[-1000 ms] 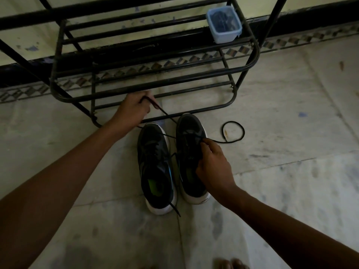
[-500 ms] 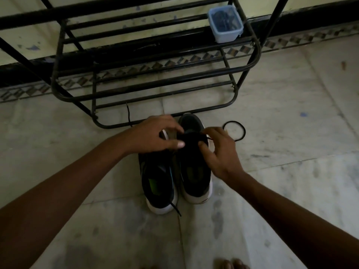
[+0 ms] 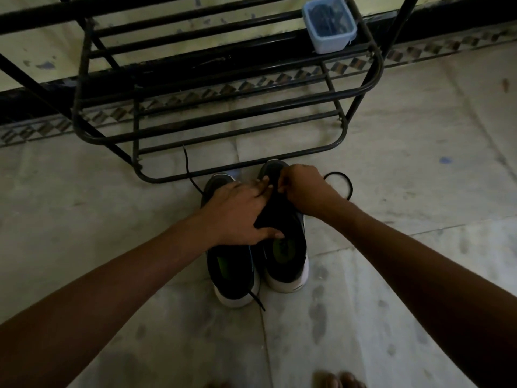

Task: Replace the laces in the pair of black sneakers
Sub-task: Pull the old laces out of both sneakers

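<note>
left grip point(image 3: 237, 211) released, pressing sneaker point(image 3: 291, 247) | right grip point(image 3: 305, 189) pinching lace point(image 3: 350, 186) | rack point(image 3: 223, 168) edge beside toes

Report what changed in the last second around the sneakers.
The left hand let go of the lace, whose end now lies by the rack, and came back to press on the right sneaker. The right hand slid toward its toe, fingers curled, apparently pinching the lace there. The left sneaker, the rack and the blue container stayed put.
</note>
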